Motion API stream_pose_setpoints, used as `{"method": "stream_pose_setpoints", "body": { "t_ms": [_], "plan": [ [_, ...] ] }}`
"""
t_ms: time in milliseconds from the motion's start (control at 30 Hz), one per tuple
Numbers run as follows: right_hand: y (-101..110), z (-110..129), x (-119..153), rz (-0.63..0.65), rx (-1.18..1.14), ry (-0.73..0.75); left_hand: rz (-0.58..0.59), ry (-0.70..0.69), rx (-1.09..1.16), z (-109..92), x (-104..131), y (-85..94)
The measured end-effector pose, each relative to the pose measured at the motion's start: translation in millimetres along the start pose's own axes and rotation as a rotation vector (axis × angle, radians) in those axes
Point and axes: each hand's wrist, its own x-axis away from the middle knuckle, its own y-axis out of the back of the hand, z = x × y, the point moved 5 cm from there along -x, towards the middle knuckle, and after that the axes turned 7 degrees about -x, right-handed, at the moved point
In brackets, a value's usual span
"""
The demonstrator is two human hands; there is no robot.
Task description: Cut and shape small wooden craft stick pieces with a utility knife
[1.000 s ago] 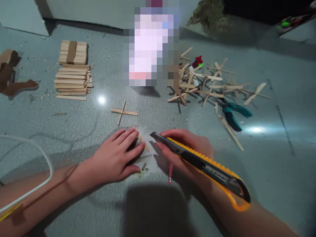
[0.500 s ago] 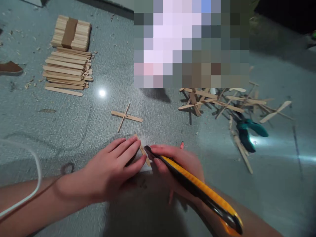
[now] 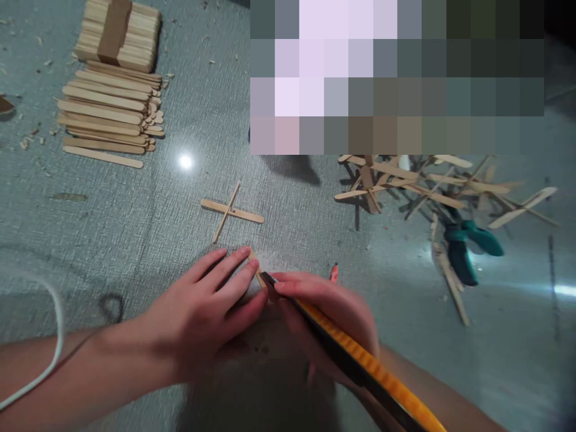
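Note:
My left hand point(image 3: 207, 306) lies across a wooden craft stick point(image 3: 260, 279), pressing it against the table with the fingertips and thumb. Only a narrow edge of that stick shows, slanting down to the right. A yellow and black utility knife point(image 3: 360, 354) is gripped in my right hand point(image 3: 346, 306). Its dark blade end meets or nearly meets the stick beside my left thumb; exact contact cannot be made out. Just beyond my left fingers, two craft sticks joined as a cross point(image 3: 246, 215) rest on the table.
Loose craft sticks point(image 3: 108, 105) lie at upper left below a banded bundle point(image 3: 139, 36). Crossed sticks point(image 3: 396, 174) pile up at right, near a teal-handled tool point(image 3: 463, 249). A red-tipped object point(image 3: 333, 273) lies behind my right hand. A white cable point(image 3: 58, 330) loops over my left forearm.
The view has shifted slightly closer. The knife's blade end stays by the stick while its handle reaches lower out of the frame. Less of the stick shows near my left thumb.

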Motion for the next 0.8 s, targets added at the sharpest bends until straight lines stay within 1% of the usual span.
{"method": "stream_pose_setpoints", "body": {
  "t_ms": [167, 333, 500, 533, 667, 733, 800],
  "plan": [
    [0.3, 0.5, 1.2, -0.01, 0.025, -0.012, 0.002, -0.002, -0.016, 0.1, -0.3, -1.0],
    [0.9, -0.4, 1.5, 0.026, 0.04, -0.027, 0.014, -0.008, -0.021, -1.0, 1.2, -2.3],
    [-0.1, 0.5, 2.4, 0.043, 0.102, 0.022, -0.004, 0.001, -0.029, -1.8, 1.5, -2.8],
    [-0.9, 0.7, 2.4, 0.046, 0.099, 0.026, -0.01, 0.002, -0.029, -1.7, 1.3, -2.2],
    [-3.9, 1.0, 1.8, 0.066, 0.003, 0.018, 0.033, -0.027, -0.056, -0.5, -0.9, -0.1],
    [-5.2, 1.4, 2.0, 0.102, -0.025, 0.035, 0.025, -0.045, -0.051, 1.6, -3.5, 3.0],
    [-4.5, 1.3, 2.5, 0.115, 0.004, 0.062, 0.003, -0.05, -0.047, 5.0, -6.6, 6.1]
  ]
}}
